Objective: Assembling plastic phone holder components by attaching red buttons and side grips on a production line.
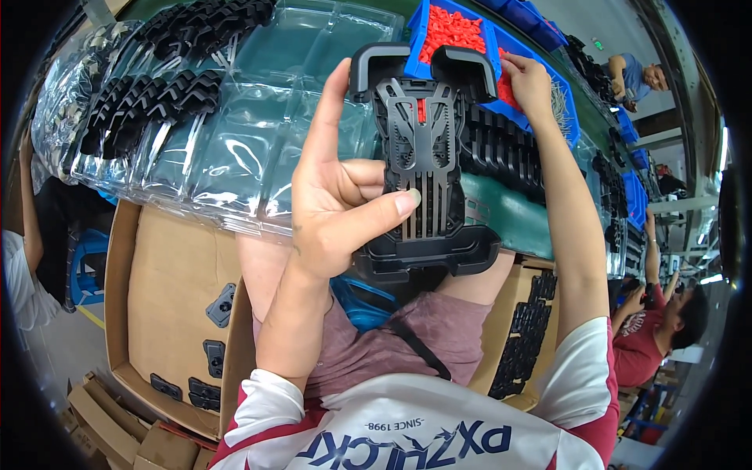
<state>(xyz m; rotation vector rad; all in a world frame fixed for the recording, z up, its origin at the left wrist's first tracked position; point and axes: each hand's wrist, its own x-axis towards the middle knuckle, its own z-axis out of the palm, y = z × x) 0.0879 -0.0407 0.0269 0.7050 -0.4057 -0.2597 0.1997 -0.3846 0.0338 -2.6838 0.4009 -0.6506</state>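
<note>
My left hand (329, 211) grips a black phone holder (425, 133), thumb across its ribbed face and index finger stretched up along its side. The holder is upright, with two padded jaws at the top, a wide foot at the bottom, metal strips and a small red piece in its middle. Beyond it, my right hand (526, 86) reaches into a blue bin (489, 31) among small red plastic pieces (454, 35). Its fingers are bent, and what they pinch, if anything, is hidden. A row of black ribbed parts (501, 149) lies below the right hand.
Clear plastic trays (266, 133) cover the green bench at left, carrying black angled parts (157, 102). Thin metal pins (560, 106) fill another blue bin section. Cardboard boxes (172, 290) flank my legs, holding black pieces (525, 337). Co-workers (654, 329) sit at right.
</note>
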